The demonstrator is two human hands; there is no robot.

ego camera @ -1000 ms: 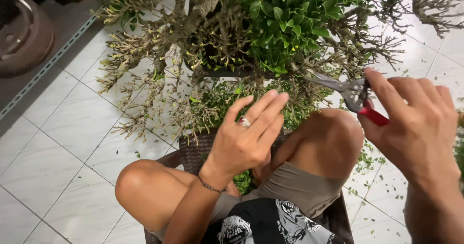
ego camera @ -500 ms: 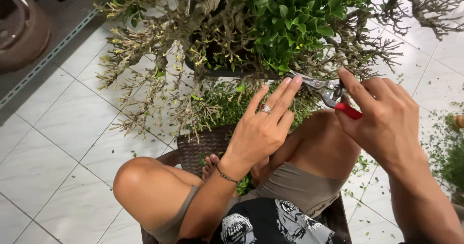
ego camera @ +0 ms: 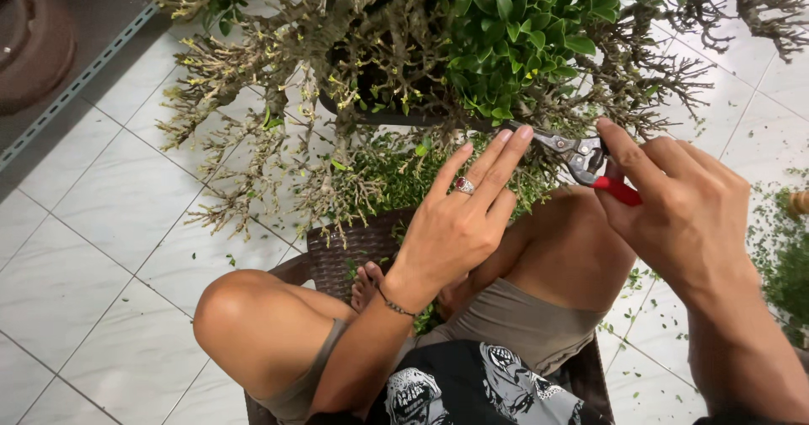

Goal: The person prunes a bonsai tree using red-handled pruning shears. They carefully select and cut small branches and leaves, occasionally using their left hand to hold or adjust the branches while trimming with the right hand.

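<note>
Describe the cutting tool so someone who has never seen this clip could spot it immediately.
Start at the big potted shrub with dense green leaves at the top of the view. Just below its foliage, the right hand grips small pruning shears. They are the only metal object here, with grey blades pointing left and a bright red handle.

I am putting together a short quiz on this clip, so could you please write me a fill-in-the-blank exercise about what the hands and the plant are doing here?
1. The right hand holds pruning shears with ____ handles.
2. The left hand wears a ____ on one finger.
3. The shears' blades point toward the ____ leaves of the potted shrub.
4. Cut leaf bits lie scattered on the white ____ floor.

Missing words: red; ring; green; tiled
</note>
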